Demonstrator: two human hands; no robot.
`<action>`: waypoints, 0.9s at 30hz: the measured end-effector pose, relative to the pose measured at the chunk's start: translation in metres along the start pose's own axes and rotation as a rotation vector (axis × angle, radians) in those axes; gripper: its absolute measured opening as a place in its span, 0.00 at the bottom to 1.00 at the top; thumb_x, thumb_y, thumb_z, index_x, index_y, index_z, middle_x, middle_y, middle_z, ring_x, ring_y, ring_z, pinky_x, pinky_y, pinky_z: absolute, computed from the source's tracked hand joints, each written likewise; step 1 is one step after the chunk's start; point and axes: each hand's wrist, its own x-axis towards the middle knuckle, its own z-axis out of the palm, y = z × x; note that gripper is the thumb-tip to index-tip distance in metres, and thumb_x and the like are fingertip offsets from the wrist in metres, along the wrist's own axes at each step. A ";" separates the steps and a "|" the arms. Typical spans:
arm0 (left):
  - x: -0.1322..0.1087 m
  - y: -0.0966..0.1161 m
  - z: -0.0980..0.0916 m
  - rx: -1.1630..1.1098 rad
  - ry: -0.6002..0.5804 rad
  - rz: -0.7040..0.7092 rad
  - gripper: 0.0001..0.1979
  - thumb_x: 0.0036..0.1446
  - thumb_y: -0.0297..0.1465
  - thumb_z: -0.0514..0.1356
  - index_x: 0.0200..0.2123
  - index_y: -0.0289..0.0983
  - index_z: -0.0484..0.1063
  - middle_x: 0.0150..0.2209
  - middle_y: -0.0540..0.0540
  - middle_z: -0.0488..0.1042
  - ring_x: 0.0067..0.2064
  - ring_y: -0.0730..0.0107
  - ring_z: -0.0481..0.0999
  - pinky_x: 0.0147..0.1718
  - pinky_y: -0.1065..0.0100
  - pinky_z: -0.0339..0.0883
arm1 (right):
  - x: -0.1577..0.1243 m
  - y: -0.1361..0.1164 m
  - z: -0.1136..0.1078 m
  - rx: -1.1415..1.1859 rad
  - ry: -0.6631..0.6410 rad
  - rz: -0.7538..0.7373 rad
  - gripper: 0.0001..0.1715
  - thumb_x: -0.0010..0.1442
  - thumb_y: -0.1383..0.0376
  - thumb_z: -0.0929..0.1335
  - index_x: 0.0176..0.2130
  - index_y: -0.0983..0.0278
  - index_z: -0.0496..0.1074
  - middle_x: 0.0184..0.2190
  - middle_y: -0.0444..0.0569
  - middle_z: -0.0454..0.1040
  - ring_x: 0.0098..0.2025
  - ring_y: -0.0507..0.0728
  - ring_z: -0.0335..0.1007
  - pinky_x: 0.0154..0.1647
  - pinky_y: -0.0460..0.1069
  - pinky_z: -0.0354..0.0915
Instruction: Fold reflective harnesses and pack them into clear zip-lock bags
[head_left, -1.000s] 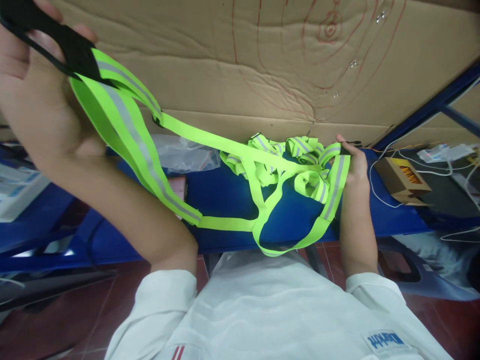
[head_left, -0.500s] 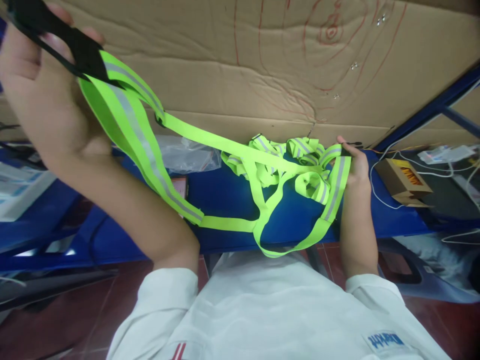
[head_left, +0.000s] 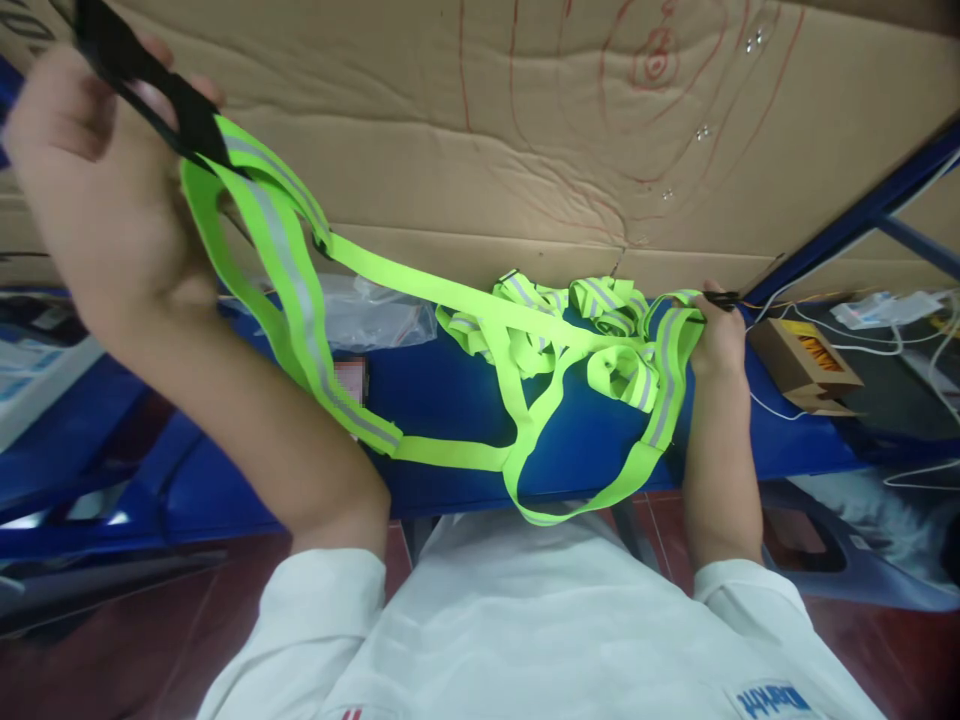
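cardboard sheet (head_left: 525, 150) is standing behind the blue table (head_left: 450, 395), where the neon harness (head_left: 615, 365) is stretching left-to-right btwn both hands: l hand (head_left: 105, 200) is clenching its black end (head_left: 172, 100) high above the table, r hand (head_left: 720, 345) is pinching a strap on the table, nearer the bunched middle.

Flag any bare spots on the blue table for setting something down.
Bare blue table between the plastic bag and the strap pile; a smaller patch inside the held strap loop. Crowded around the small box, right of the right hand.
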 end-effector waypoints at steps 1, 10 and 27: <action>-0.001 0.004 0.002 0.013 -0.001 -0.039 0.33 0.62 0.62 0.64 0.55 0.42 0.77 0.45 0.61 0.81 0.46 0.75 0.82 0.47 0.65 0.81 | -0.004 -0.003 -0.001 -0.068 0.019 -0.077 0.27 0.64 0.66 0.66 0.61 0.61 0.71 0.52 0.52 0.77 0.60 0.62 0.75 0.66 0.64 0.69; -0.017 0.124 0.112 0.157 -0.335 0.113 0.20 0.55 0.43 0.77 0.48 0.41 0.85 0.45 0.52 0.85 0.45 0.67 0.83 0.46 0.62 0.81 | -0.072 -0.078 0.073 -0.709 -0.278 -0.909 0.37 0.72 0.66 0.59 0.77 0.52 0.59 0.67 0.53 0.67 0.65 0.64 0.70 0.66 0.62 0.69; -0.039 0.164 0.172 0.334 -0.583 0.029 0.12 0.65 0.37 0.64 0.49 0.43 0.82 0.46 0.43 0.79 0.47 0.55 0.81 0.50 0.56 0.76 | -0.086 -0.077 0.125 -0.594 -0.378 -0.972 0.38 0.70 0.65 0.63 0.76 0.58 0.57 0.66 0.62 0.60 0.73 0.69 0.57 0.75 0.70 0.58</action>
